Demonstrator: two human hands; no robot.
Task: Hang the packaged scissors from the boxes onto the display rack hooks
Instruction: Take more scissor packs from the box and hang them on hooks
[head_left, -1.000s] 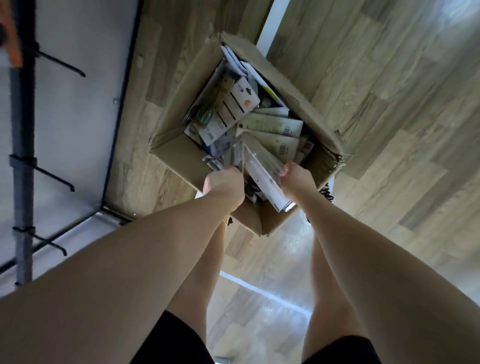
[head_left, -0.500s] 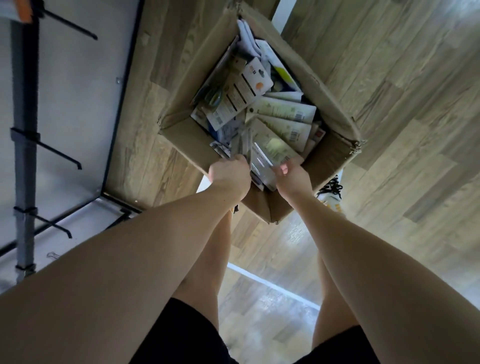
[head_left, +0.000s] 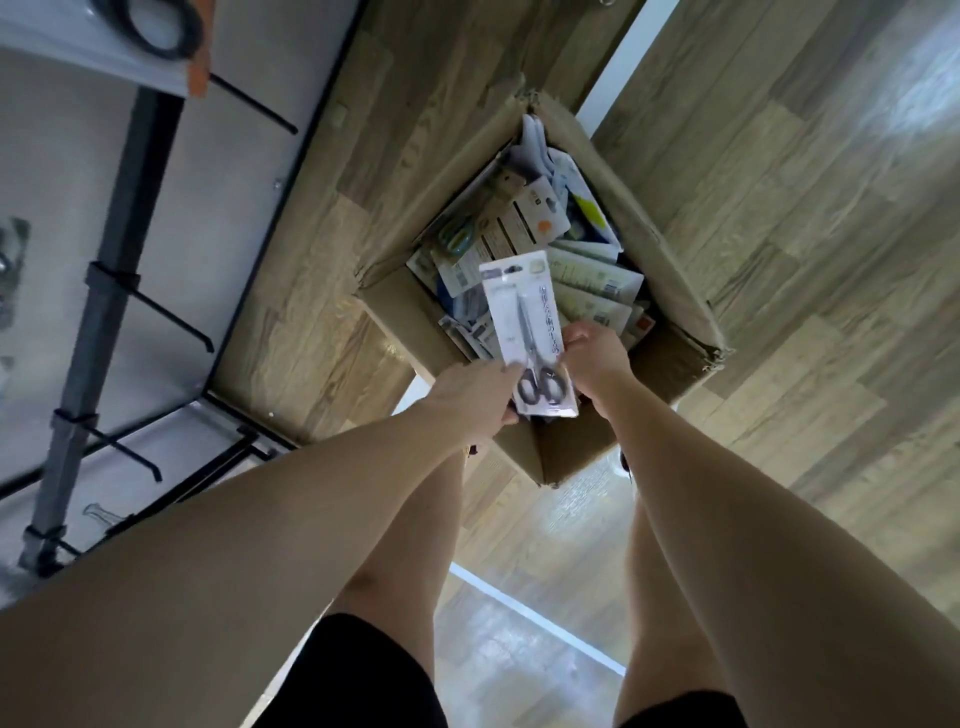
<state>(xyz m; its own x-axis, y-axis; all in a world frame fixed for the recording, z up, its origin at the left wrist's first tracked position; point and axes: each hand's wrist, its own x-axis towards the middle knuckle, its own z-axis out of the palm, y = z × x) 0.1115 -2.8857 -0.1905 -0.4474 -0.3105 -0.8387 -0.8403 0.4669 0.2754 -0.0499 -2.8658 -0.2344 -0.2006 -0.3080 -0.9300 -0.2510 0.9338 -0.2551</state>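
An open cardboard box (head_left: 680, 291) on the wooden floor holds several packaged scissors lying in a loose pile (head_left: 524, 223). Above its near corner I hold one pack of black-handled scissors (head_left: 527, 322) on a white card, handles toward me. My left hand (head_left: 475, 395) grips the pack's lower left edge. My right hand (head_left: 597, 358) pinches its right edge. To the left stands the display rack (head_left: 98, 291), a grey post with black hooks (head_left: 171, 317) sticking out.
A packaged item with an orange edge (head_left: 156, 36) hangs at the rack's top left. The rack's black base frame (head_left: 239, 415) lies on the floor near the box. My bare legs stand below, close to the box's near corner.
Both hands have come up out of the box with one scissors pack, now turned face up. The view has shifted, so the box sits further right and the rack looms closer.
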